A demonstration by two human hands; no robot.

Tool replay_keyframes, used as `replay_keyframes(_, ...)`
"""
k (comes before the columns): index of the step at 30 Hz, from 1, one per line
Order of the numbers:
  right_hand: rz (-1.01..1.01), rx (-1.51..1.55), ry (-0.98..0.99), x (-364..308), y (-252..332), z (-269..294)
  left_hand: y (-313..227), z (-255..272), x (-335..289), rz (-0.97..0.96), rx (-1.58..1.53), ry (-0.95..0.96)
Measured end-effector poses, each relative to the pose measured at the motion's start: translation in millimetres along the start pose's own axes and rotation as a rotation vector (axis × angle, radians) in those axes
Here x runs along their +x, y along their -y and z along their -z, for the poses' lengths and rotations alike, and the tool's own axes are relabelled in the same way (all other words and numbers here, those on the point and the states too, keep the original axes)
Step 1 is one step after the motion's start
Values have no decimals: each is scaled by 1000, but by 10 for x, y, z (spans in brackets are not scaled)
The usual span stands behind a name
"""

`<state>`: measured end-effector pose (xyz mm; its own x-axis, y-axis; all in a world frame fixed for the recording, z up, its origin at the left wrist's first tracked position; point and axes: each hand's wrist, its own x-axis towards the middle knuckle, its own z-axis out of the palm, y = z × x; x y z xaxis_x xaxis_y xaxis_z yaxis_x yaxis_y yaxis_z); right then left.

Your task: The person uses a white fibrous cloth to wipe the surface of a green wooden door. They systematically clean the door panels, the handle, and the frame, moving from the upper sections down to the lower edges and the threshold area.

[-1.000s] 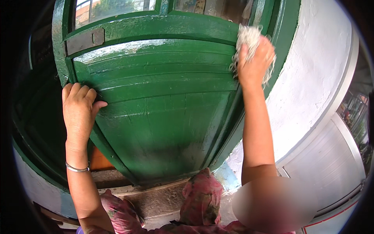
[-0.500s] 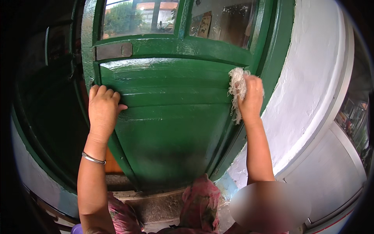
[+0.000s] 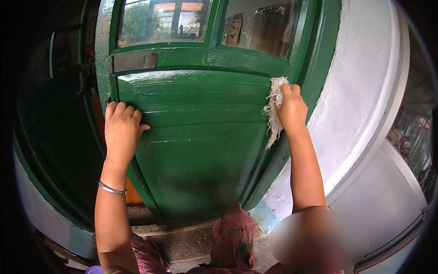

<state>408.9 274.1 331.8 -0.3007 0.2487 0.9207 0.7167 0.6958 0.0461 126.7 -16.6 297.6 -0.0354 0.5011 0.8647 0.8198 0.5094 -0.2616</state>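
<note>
The stringy pale rag (image 3: 275, 112) is hanging from the right hand (image 3: 292, 108), lying against the right side of the green door (image 3: 196, 173), near the upper right corner of its lower panel. Closest in, the person's pink patterned clothing (image 3: 234, 237) is showing at the lower edge, with a brown step (image 3: 189, 244) running below the foot of the door. A silver bracelet (image 3: 112, 188) is circling the left wrist. The left hand (image 3: 122, 130) is curling its fingers over the door's left edge — half closed, thumb sticking out to the right. The right hand is bending its fingers over the rag, partly closed; how tightly it is gripping, I cannot tell.

Above the left hand, a dark metal plate (image 3: 135, 62) is sitting on the crossrail. To the right, the green door frame (image 3: 316, 75) is meeting a white wall (image 3: 365, 86), and a grey metal panel (image 3: 383, 196) is standing beside that. Two glass panes (image 3: 164, 23) are filling the door's upper part — the left one is showing greenery and a reddish roof, the right one dimmer shapes.
</note>
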Motion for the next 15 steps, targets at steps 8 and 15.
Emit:
replay_keyframes(8, -131, 107, 242, -216, -147, -59, -3, -20, 29, -14, -34, -11)
replay_keyframes(15, -236, 123, 173, -307, 35, -99, 4, -43, -4, -5, 67, 56)
